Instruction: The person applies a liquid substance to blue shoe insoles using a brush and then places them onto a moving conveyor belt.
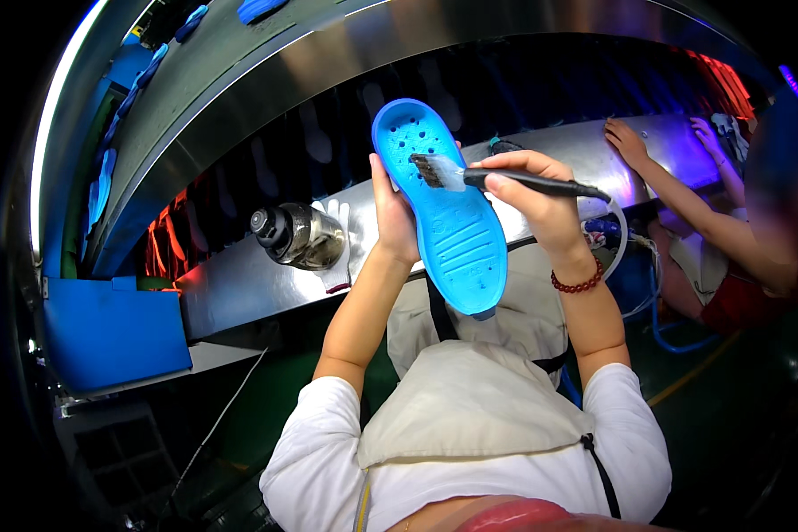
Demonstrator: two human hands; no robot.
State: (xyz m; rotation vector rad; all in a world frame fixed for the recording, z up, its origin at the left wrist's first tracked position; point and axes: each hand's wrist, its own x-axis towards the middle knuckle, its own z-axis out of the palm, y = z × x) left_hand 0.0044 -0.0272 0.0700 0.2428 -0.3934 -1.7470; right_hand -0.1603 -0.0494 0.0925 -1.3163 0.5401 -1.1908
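A bright blue shoe sole (457, 226) is held up in front of me, with small holes at its far end and ridges across its nearer half. My left hand (395, 213) grips it along its left edge, thumb upright against the rim. In my right hand (541, 195) is a brush (523, 182) with a black handle, closed between thumb and fingers. Its dark-tipped bristles touch the sole's upper part. A pale tube runs from the handle's end past my right wrist, which wears a beaded bracelet.
A metal ledge (222, 284) runs across, bearing a dark-lidded bottle (297, 235) and a pale glove (339, 266). Beyond it, a conveyor (195, 80) carries blue soles. A blue box (115, 332) stands at left. At right, another person's hand (625, 142) rests on the ledge.
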